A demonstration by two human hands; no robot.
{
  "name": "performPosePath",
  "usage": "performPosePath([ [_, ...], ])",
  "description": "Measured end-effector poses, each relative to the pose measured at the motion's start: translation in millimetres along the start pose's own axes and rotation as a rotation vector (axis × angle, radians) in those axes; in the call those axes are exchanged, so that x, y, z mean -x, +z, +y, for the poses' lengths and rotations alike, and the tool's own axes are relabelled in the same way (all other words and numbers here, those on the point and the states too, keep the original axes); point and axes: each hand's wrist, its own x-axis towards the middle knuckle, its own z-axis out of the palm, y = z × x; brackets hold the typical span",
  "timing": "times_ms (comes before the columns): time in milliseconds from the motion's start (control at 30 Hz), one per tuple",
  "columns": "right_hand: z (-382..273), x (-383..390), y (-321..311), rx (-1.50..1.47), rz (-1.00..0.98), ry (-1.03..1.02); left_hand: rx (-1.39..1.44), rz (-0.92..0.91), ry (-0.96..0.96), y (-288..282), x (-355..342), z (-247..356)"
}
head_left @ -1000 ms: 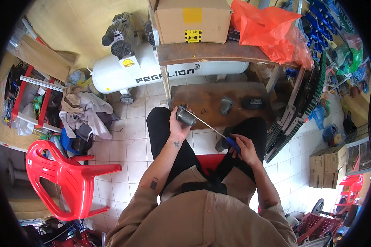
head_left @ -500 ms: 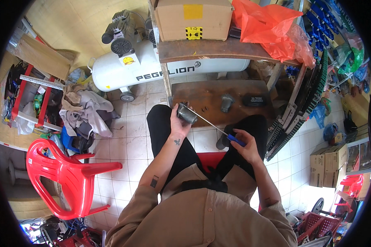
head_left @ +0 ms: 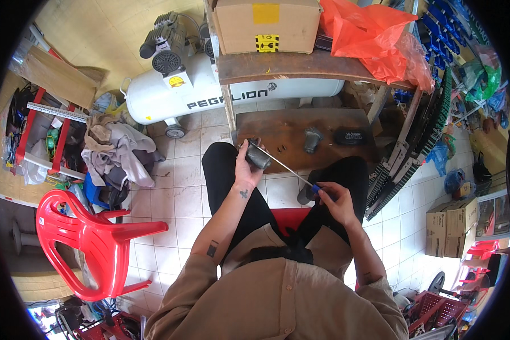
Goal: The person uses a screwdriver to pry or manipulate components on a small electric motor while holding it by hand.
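Note:
My left hand [head_left: 245,167] grips a dark metal cylindrical part [head_left: 257,156] above my knees. A long-shafted screwdriver [head_left: 290,169] has its tip at the upper end of that part, and my right hand [head_left: 334,199] is closed around its blue handle, fingers partly covering it. Beyond my hands, a low brown board [head_left: 300,118] bears a second grey metal part [head_left: 311,139], a black oblong object [head_left: 351,136] and several tiny dark pieces [head_left: 281,148].
A white air compressor tank [head_left: 158,101] lies ahead, beside a shelf [head_left: 300,68] holding a cardboard box [head_left: 266,25] and orange bag [head_left: 365,39]. A red plastic chair [head_left: 93,243] stands left, cloths [head_left: 119,147] behind it. Long dark rails [head_left: 405,147] lean right, near cartons [head_left: 450,226].
My right hand and the screwdriver's handle have shifted slightly upward, and the fingers have turned over the handle, hiding more of it. My left hand stays nearly in place with the metal part.

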Motion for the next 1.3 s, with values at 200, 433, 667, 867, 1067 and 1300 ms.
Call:
performPosePath([
  [200, -6, 3, 1, 0.089, 0.023, -0.016, -0.012, -0.031, -0.004, -4, -1, 0],
  [433, -11, 5, 2, 0.043, 0.023, -0.025, 0.011, -0.011, -0.002, -5, -3, -1],
  [667, -8, 5, -4, 0.007, 0.003, -0.002, 0.049, -0.039, -0.043, -10, -6, 1],
  [867, -4, 3, -12, -0.095, -0.008, 0.067, 0.083, -0.091, -0.030, -8, -5, -1],
  [1067, -6, 3, -14, -0.061, -0.001, 0.037, 0.087, -0.100, -0.060, -14, -8, 0],
  [1300, 1, 0, -16, -0.317, 0.122, 0.061, -0.003, -0.066, 0.019, -15, -11, 1],
])
